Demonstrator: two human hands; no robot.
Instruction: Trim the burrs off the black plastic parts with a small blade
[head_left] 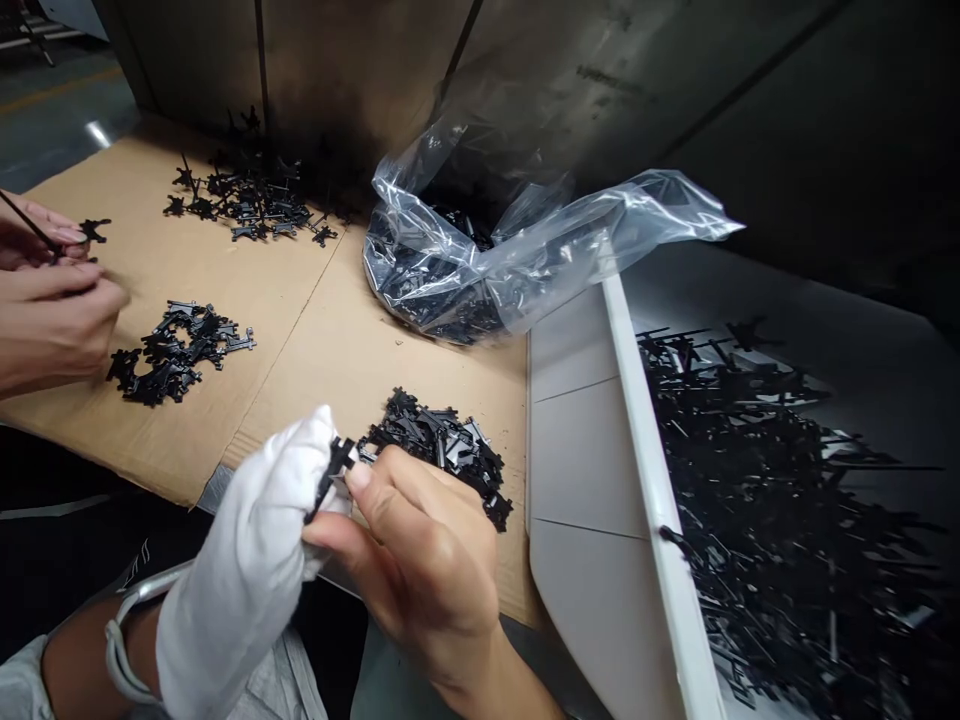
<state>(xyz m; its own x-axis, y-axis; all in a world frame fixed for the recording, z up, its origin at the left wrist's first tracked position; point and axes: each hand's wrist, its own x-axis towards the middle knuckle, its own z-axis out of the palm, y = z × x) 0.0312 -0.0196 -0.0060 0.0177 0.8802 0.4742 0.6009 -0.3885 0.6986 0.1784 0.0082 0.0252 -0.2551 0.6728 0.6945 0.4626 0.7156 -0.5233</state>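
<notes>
From my end I watch the left hand [247, 540], in a white glove, closed on a small black part [330, 475], while the bare right hand [435, 560] pinches the same part with thumb and fingers. I see it held up near the front edge of the cardboard [315, 350], just beside a pile of black pieces [442, 440]. Beyond that pile I make out a clear bag [450, 285] with more pieces inside; to the right stands a white bin [592, 450] of long black parts [810, 520]. At far left, a co-worker's hands [60, 325] hold another piece [94, 231].
</notes>
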